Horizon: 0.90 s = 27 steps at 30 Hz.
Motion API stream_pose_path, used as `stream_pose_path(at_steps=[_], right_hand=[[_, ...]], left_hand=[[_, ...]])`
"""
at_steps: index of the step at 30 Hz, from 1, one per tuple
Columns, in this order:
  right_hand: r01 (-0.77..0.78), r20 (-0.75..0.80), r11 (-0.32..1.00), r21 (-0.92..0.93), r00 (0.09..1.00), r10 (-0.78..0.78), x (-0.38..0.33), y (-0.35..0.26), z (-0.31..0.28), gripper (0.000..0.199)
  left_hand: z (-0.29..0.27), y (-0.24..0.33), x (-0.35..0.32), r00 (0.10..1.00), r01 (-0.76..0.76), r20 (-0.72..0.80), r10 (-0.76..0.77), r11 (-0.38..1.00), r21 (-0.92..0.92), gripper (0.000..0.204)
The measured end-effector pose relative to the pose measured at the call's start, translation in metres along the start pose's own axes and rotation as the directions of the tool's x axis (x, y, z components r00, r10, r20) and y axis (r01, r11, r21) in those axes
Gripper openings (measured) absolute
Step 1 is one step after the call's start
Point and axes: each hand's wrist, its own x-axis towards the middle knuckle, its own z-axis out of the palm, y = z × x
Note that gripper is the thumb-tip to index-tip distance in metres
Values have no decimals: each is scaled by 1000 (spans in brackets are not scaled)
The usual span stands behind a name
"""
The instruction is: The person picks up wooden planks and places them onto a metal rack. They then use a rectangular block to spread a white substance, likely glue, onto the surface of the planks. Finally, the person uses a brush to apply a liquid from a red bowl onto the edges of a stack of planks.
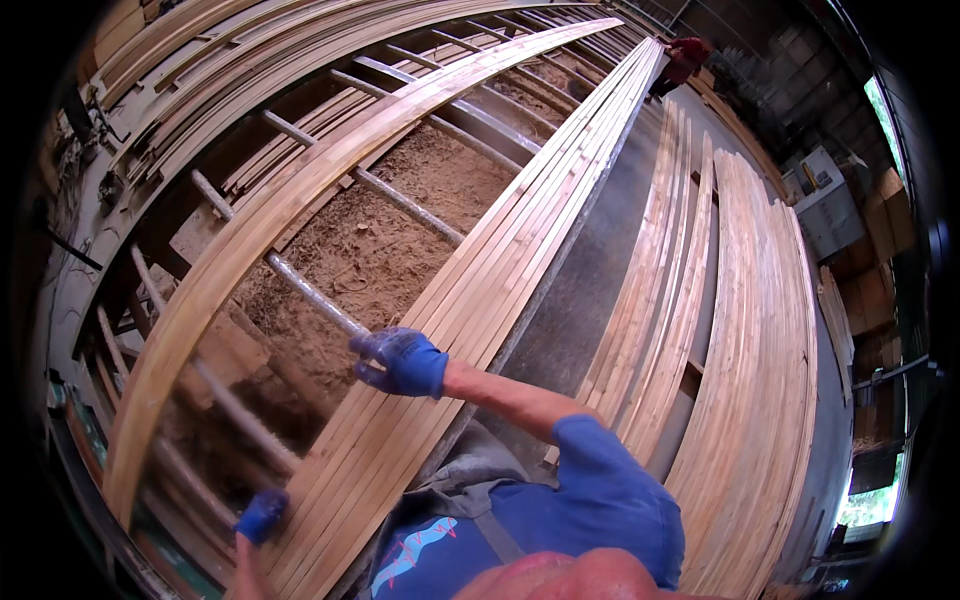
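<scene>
Long, narrow wooden strips (pixel 490 255) lie side by side in front of me, running away to the far end. My right hand (pixel 403 362), in a blue glove, is at their left edge, its fingers apart and reaching past the outermost strip. Nearer to me, my left hand (pixel 262 515), also gloved in blue, touches the same edge; its fingers are blurred. A single long board (pixel 290 215) lies to the left, apart from the strips, across the metal rollers (pixel 315 292) of a rack.
Sawdust (pixel 345 250) covers the ground beneath the rollers. More boards are stacked at the far left (pixel 250 75). To my right lie several rows of long planks (pixel 745 400). A person in dark red (pixel 685 62) stands at the strips' far end. A pale box-like cabinet (pixel 825 200) stands farther right.
</scene>
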Motion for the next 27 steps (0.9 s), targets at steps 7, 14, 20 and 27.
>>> stream_pose_path(at_steps=[7, 14, 20, 27], right_hand=[[-8, 272, 1000, 8, 962, 5, -29, 3, 14, 37], [-52, 56, 998, 48, 997, 49, -44, 6, -3, 29], [-142, -51, 989, 36, 988, 143, -58, 13, -5, 25], [-150, -99, 977, 153, 981, 166, -50, -6, -6, 25]], left_hand=[[-13, 58, 24, 886, 455, 212, -412, 862, -224, 29], [-18, 43, 37, 852, 489, 322, -413, 847, -207, 38], [-53, 77, 33, 885, 444, 255, -389, 869, -217, 27], [-63, 46, 18, 926, 201, -364, -99, 946, 253, 36]])
